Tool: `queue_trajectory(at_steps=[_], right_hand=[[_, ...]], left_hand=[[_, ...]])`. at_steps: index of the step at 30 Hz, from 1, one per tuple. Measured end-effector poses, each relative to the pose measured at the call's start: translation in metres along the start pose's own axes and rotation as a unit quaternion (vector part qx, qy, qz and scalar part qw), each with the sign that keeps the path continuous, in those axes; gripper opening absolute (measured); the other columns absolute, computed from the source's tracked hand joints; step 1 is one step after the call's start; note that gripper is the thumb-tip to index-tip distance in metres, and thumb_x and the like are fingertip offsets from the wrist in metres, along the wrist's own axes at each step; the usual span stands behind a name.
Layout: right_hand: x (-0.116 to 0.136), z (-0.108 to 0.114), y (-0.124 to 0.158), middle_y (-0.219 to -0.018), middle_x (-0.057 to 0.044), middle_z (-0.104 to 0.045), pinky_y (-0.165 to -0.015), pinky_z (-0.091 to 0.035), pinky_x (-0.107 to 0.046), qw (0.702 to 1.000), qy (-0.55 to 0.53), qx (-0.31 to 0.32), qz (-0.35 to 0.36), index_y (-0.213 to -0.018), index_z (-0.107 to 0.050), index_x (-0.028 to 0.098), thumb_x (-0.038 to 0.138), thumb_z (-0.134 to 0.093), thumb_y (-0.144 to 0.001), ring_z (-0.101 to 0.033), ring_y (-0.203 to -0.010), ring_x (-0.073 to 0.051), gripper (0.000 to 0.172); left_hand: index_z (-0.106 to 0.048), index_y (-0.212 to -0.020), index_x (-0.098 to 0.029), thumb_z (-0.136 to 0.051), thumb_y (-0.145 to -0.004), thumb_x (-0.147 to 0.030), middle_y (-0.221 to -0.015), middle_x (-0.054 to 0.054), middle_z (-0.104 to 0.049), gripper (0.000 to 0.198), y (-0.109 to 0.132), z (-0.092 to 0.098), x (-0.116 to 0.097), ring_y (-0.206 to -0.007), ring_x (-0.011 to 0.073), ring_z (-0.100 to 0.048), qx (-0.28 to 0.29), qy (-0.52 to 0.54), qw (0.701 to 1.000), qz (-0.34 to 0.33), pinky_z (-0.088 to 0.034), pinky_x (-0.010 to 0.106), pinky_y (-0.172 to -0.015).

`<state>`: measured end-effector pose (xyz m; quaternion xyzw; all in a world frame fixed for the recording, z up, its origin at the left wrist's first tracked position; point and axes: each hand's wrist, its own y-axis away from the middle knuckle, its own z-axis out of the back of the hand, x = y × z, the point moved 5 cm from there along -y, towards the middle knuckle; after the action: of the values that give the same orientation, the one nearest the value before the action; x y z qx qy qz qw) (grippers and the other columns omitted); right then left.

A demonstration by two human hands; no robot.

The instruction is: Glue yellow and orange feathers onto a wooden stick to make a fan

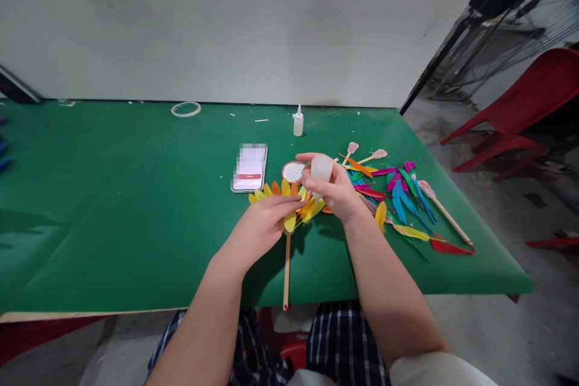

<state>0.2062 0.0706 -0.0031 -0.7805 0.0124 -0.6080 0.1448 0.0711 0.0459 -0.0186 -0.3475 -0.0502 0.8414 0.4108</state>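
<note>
A fan of yellow and orange feathers point(289, 221) spreads from a wooden stick point(286, 271) whose lower end is near the table's front edge. My left hand point(266, 217) lies over these feathers with its fingers stretched out to the right; its thumb is hidden. Just above the feathers' right side, my right hand point(339, 190) is closed around a small whitish squeeze bottle point(321, 167), its rounded base turned up toward me. The bottle's tip is hidden behind my fingers. Left of this bottle sits a round white piece with a red rim point(293, 171).
A phone point(249, 167) lies left of the feather fan. Another small nozzle bottle point(298, 122) stands upright near the wall. Loose coloured feathers point(402, 196) and several sticks with pinkish heads point(446, 211) cover the right side. A white ring point(186, 110) lies at the back.
</note>
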Motion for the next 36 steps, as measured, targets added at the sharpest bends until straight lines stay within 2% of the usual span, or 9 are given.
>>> queue_trajectory(at_steps=[4,8,14,17,20,23,26,29,36], right_hand=[[0.000,-0.001,0.001,-0.080,0.001,-0.057,-0.069,-0.044,-0.031,0.995,0.098,-0.026,0.005,-0.107,-0.058,0.026,0.033,-0.066,-0.068,-0.052,-0.069,-0.012,0.041],[0.002,0.001,-0.001,-0.100,-0.003,-0.061,-0.077,-0.043,-0.036,0.968,0.230,-0.062,0.075,-0.104,-0.060,0.027,0.031,-0.064,-0.069,-0.054,-0.086,-0.018,0.036],[0.004,-0.003,-0.002,-0.093,-0.002,-0.065,-0.081,-0.040,-0.039,0.917,0.362,-0.054,0.156,-0.098,-0.063,0.028,0.023,-0.061,-0.071,-0.052,-0.084,-0.019,0.027],[0.006,0.006,0.000,-0.089,-0.002,-0.064,-0.078,-0.042,-0.037,0.943,0.288,-0.114,0.124,-0.095,-0.063,0.027,0.030,-0.063,-0.070,-0.053,-0.080,-0.018,0.025],[0.011,0.022,0.001,-0.070,0.000,-0.058,-0.074,-0.044,-0.035,0.969,0.120,-0.190,0.100,-0.093,-0.062,0.026,0.042,-0.058,-0.073,-0.052,-0.067,-0.015,0.026],[0.020,0.038,0.002,-0.063,0.000,-0.050,-0.072,-0.046,-0.034,0.965,-0.008,-0.233,0.117,-0.081,-0.063,0.022,0.055,-0.040,-0.078,-0.051,-0.065,-0.013,0.040],[0.024,0.048,0.004,-0.056,0.000,-0.043,-0.055,-0.044,-0.029,0.961,-0.040,-0.256,0.098,-0.066,-0.058,0.021,0.065,-0.027,-0.078,-0.046,-0.053,-0.012,0.055],[0.024,0.048,0.005,-0.053,0.001,-0.039,-0.040,-0.033,-0.025,0.965,-0.062,-0.246,0.070,-0.057,-0.051,0.021,0.069,-0.021,-0.077,-0.037,-0.042,-0.009,0.060],[0.025,0.042,0.005,-0.051,0.002,-0.032,-0.037,-0.028,-0.024,0.969,-0.064,-0.237,0.032,-0.052,-0.040,0.022,0.070,-0.011,-0.077,-0.034,-0.040,-0.009,0.061]], left_hand=[[-0.059,-0.110,-0.022,-0.043,-0.074,0.000,-0.112,0.004,-0.062,0.045,0.000,0.000,0.001,-0.102,0.0173,-0.057,0.002,-0.003,1.000,0.002,-0.047,0.036,-0.088],[-0.060,-0.109,-0.021,-0.044,-0.076,-0.004,-0.108,0.005,-0.063,0.040,-0.001,0.001,0.000,-0.099,0.0175,-0.059,-0.002,-0.012,1.000,0.007,-0.049,0.035,-0.084],[-0.061,-0.108,-0.021,-0.046,-0.078,-0.007,-0.106,0.006,-0.065,0.036,-0.001,0.002,-0.001,-0.096,0.0179,-0.061,-0.020,-0.030,0.999,-0.011,-0.051,0.035,-0.081],[-0.063,-0.104,-0.019,-0.048,-0.079,-0.009,-0.105,0.007,-0.065,0.030,-0.001,0.007,-0.009,-0.096,0.0188,-0.061,-0.041,-0.038,0.998,-0.038,-0.051,0.036,-0.081],[-0.063,-0.102,-0.018,-0.050,-0.080,-0.010,-0.106,0.008,-0.065,0.027,-0.001,0.011,-0.026,-0.097,0.0184,-0.061,-0.055,-0.020,0.995,-0.081,-0.052,0.035,-0.081],[-0.062,-0.103,-0.020,-0.049,-0.081,-0.008,-0.108,0.006,-0.065,0.028,0.000,0.011,-0.046,-0.097,0.0169,-0.061,-0.051,-0.004,0.992,-0.119,-0.051,0.035,-0.083],[-0.060,-0.106,-0.019,-0.047,-0.081,-0.005,-0.111,0.005,-0.063,0.032,0.002,0.010,-0.062,-0.100,0.0157,-0.059,-0.044,-0.008,0.988,-0.150,-0.049,0.035,-0.087],[-0.059,-0.107,-0.017,-0.047,-0.082,-0.006,-0.113,0.005,-0.062,0.030,0.004,0.009,-0.076,-0.101,0.0165,-0.057,-0.039,-0.019,0.984,-0.170,-0.048,0.035,-0.088],[-0.057,-0.111,-0.020,-0.041,-0.084,-0.009,-0.113,0.005,-0.062,0.033,0.004,0.012,-0.090,-0.102,0.0160,-0.057,-0.037,-0.034,0.982,-0.184,-0.048,0.035,-0.089]])
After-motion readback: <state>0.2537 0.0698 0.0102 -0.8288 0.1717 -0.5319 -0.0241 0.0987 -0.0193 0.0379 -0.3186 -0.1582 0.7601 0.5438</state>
